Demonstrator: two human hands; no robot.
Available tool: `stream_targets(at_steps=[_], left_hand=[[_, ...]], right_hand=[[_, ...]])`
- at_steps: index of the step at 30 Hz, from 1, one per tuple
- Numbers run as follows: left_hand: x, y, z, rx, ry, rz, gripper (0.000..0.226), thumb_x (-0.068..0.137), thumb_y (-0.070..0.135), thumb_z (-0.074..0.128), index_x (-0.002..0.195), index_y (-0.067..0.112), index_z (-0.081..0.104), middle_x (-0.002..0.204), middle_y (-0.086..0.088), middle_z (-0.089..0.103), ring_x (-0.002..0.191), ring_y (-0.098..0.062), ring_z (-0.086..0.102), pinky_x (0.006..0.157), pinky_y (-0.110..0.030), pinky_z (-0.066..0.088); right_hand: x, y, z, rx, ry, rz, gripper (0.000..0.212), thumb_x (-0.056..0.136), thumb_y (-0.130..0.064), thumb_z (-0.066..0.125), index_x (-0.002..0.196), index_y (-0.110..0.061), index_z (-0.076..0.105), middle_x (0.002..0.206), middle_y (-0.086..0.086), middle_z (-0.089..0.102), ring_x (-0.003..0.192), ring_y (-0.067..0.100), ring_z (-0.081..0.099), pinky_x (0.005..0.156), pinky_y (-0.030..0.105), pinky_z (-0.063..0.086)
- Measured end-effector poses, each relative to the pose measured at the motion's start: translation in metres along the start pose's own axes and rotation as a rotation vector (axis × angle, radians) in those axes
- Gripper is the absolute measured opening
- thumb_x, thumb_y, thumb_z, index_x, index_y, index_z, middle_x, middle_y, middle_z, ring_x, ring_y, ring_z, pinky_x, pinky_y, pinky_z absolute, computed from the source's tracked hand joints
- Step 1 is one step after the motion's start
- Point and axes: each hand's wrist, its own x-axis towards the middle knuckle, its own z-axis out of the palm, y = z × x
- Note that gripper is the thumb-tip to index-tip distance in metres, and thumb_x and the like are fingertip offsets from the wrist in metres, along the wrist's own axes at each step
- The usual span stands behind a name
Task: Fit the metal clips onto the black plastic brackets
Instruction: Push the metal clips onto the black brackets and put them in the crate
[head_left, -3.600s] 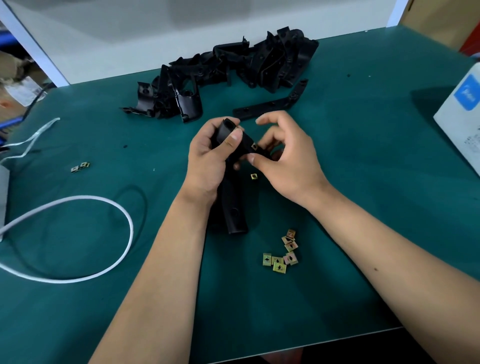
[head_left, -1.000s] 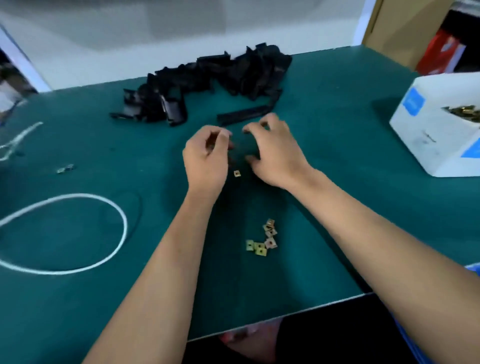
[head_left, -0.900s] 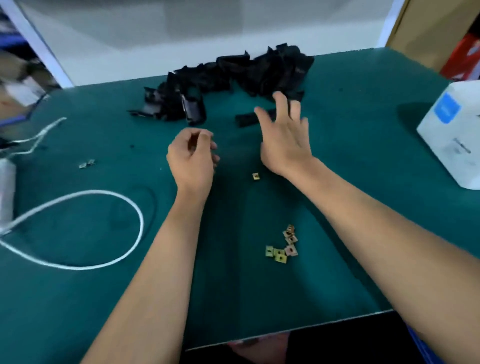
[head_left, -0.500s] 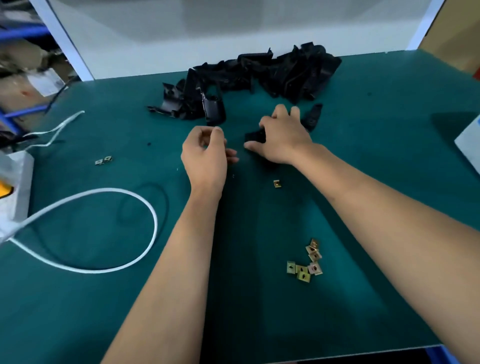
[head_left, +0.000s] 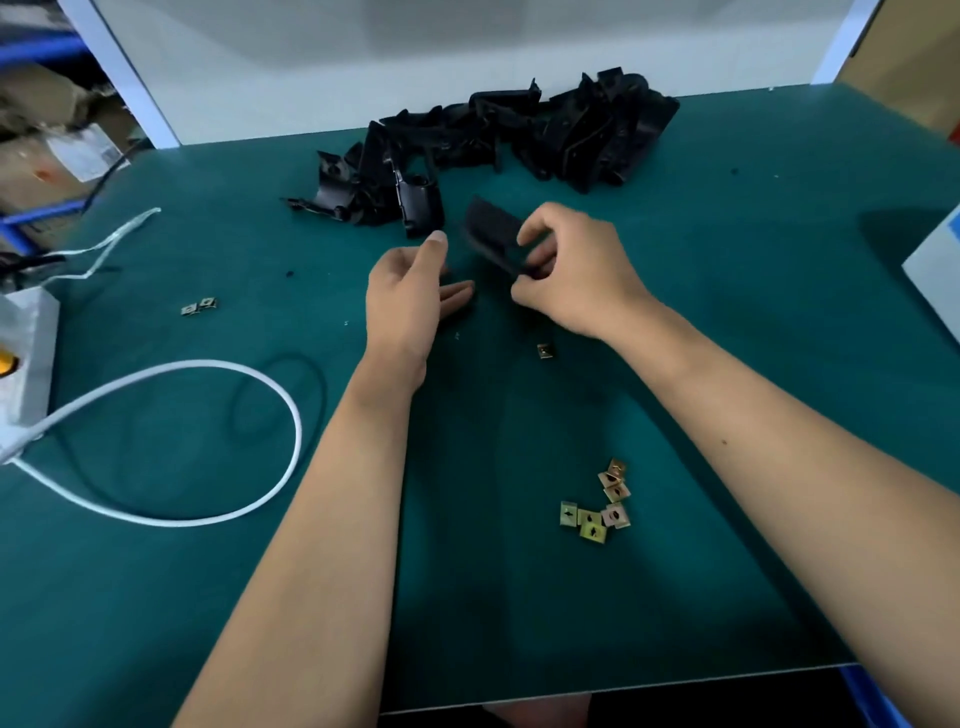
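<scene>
My right hand (head_left: 574, 273) grips a long black plastic bracket (head_left: 491, 228) and holds it just above the green table, its free end pointing up and left. My left hand (head_left: 410, 296) hovers beside it with relaxed fingers, holding nothing and not touching the bracket. A single brass-coloured metal clip (head_left: 544, 351) lies on the mat just below my right hand. Several more clips (head_left: 597, 506) sit in a small cluster nearer to me. A heap of black brackets (head_left: 498, 150) lies at the back of the table.
A white cable (head_left: 208, 447) loops across the left of the green table (head_left: 753, 364), running to a white box (head_left: 23, 364) at the left edge. Two clips (head_left: 200, 306) lie at mid left. A white carton (head_left: 935, 270) stands at the right edge.
My right hand reached to the lone bracket in front of the heap, closed on it and lifted it toward me. My left hand stayed empty and drifted slightly right.
</scene>
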Motion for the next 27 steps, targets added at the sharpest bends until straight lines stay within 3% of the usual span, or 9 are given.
stream_targets(at_steps=[2, 5, 8, 11, 13, 15, 20, 24, 27], left_hand=[[0.0, 0.001, -0.001, -0.046, -0.058, -0.021, 0.032, 0.098, 0.038, 0.067, 0.103, 0.007, 0.058, 0.118, -0.022, 0.066, 0.091, -0.028, 0.078, 0.086, -0.04, 0.063], [0.0, -0.001, -0.001, -0.108, -0.027, 0.004, 0.042, 0.096, 0.03, 0.073, 0.119, -0.003, 0.061, 0.105, -0.02, 0.071, 0.091, -0.032, 0.075, 0.086, -0.05, 0.063], [-0.001, -0.002, -0.002, -0.284, 0.064, 0.06, 0.023, 0.101, 0.006, 0.062, 0.122, -0.002, 0.057, 0.099, -0.019, 0.069, 0.072, -0.029, 0.075, 0.067, -0.039, 0.062], [0.001, 0.0, -0.007, -0.394, 0.046, 0.077, 0.021, 0.103, 0.003, 0.057, 0.121, 0.01, 0.049, 0.107, -0.013, 0.063, 0.067, -0.027, 0.074, 0.065, -0.034, 0.06], [0.003, 0.0, -0.012, -0.446, 0.009, 0.071, 0.022, 0.105, 0.01, 0.056, 0.124, 0.018, 0.05, 0.116, -0.011, 0.061, 0.069, -0.03, 0.074, 0.068, -0.035, 0.061], [0.002, 0.001, -0.013, -0.5, -0.043, 0.048, 0.025, 0.109, 0.017, 0.051, 0.134, 0.021, 0.051, 0.124, -0.012, 0.061, 0.073, -0.028, 0.075, 0.07, -0.034, 0.061], [-0.002, 0.003, -0.014, -0.545, -0.192, -0.022, 0.036, 0.112, 0.017, 0.04, 0.147, 0.008, 0.044, 0.112, -0.014, 0.071, 0.09, -0.033, 0.075, 0.074, -0.035, 0.062], [-0.006, 0.006, -0.015, -0.381, -0.355, -0.108, 0.018, 0.111, 0.01, 0.038, 0.12, 0.006, 0.053, 0.097, -0.02, 0.067, 0.074, -0.024, 0.072, 0.061, -0.027, 0.059], [-0.011, 0.005, -0.015, -0.247, -0.467, -0.116, 0.022, 0.109, 0.006, 0.036, 0.117, 0.008, 0.056, 0.085, -0.016, 0.07, 0.068, -0.022, 0.069, 0.056, -0.026, 0.056]], right_hand=[[-0.009, -0.006, -0.003, 0.163, 0.014, -0.075, 0.025, 0.081, -0.009, 0.076, 0.104, -0.015, 0.069, 0.096, 0.0, 0.073, 0.087, 0.017, 0.07, 0.085, 0.035, 0.058], [-0.024, -0.014, -0.005, 0.225, -0.14, -0.25, 0.016, 0.083, -0.008, 0.079, 0.098, -0.012, 0.075, 0.093, -0.003, 0.076, 0.087, 0.012, 0.073, 0.086, 0.035, 0.06], [-0.033, -0.012, -0.011, 0.284, -0.242, -0.281, 0.016, 0.086, -0.023, 0.085, 0.096, -0.014, 0.076, 0.09, -0.003, 0.077, 0.085, 0.009, 0.074, 0.082, 0.027, 0.06], [-0.034, 0.003, -0.026, 0.102, -0.288, -0.278, 0.023, 0.081, -0.033, 0.088, 0.092, -0.017, 0.076, 0.085, -0.006, 0.075, 0.076, 0.008, 0.069, 0.073, 0.025, 0.055], [-0.036, 0.014, -0.032, -0.084, -0.39, -0.266, 0.031, 0.074, -0.039, 0.091, 0.094, -0.021, 0.076, 0.087, -0.01, 0.07, 0.077, 0.008, 0.063, 0.072, 0.024, 0.05], [-0.037, 0.023, -0.031, -0.109, -0.426, -0.24, 0.03, 0.074, -0.037, 0.091, 0.096, -0.023, 0.076, 0.09, -0.011, 0.065, 0.078, 0.007, 0.059, 0.069, 0.02, 0.046], [-0.034, 0.03, -0.024, -0.111, -0.302, -0.267, 0.01, 0.088, -0.024, 0.082, 0.091, -0.016, 0.076, 0.086, -0.008, 0.068, 0.072, 0.003, 0.06, 0.067, 0.015, 0.044], [-0.036, 0.032, -0.016, -0.059, -0.156, -0.213, 0.012, 0.097, -0.023, 0.072, 0.086, -0.019, 0.076, 0.079, -0.014, 0.071, 0.074, 0.001, 0.065, 0.069, 0.017, 0.049], [-0.038, 0.031, -0.008, 0.24, -0.045, -0.079, 0.015, 0.099, -0.017, 0.069, 0.084, -0.016, 0.073, 0.069, -0.008, 0.071, 0.062, 0.002, 0.064, 0.06, 0.014, 0.047]])
